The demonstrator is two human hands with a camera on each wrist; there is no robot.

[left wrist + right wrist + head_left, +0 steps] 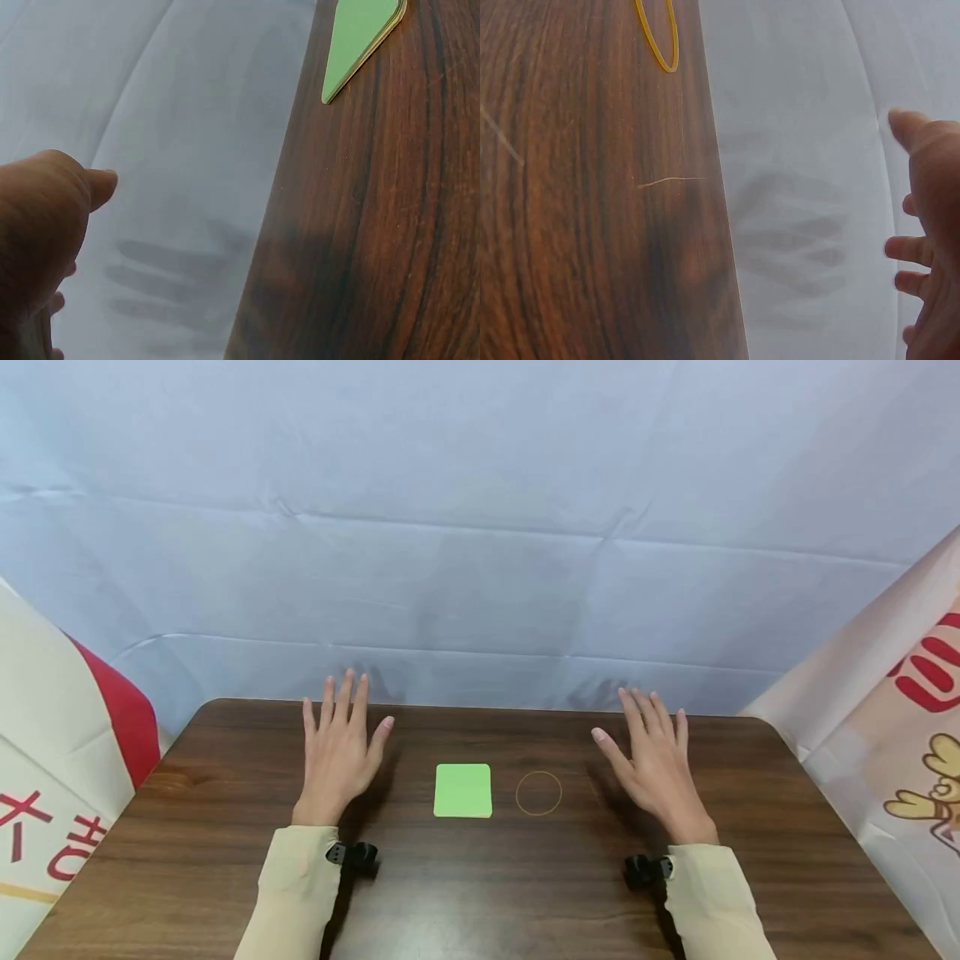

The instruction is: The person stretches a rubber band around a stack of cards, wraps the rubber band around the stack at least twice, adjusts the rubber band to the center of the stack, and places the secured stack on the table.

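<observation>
A stack of square green cards with rounded corners (462, 791) lies near the middle of the table; the left wrist view shows the layered edge of the stack (364, 45). Just right of it lies a thin yellow rubber band (561, 793), spread in a ring, whose end also shows in the right wrist view (660, 56). To the left of the cards my left hand (337, 760) is held with straight, spread fingers and holds nothing. My right hand (658, 768), right of the band, has its fingers extended too and is free of any object.
The dark wooden table (487, 893) has rounded far corners. Behind it hangs a pale blue-grey cloth (480, 568). Printed cloths hang at the left (60, 760) and right (892, 752). Each wrist carries a small black camera, left (360, 857) and right (641, 871).
</observation>
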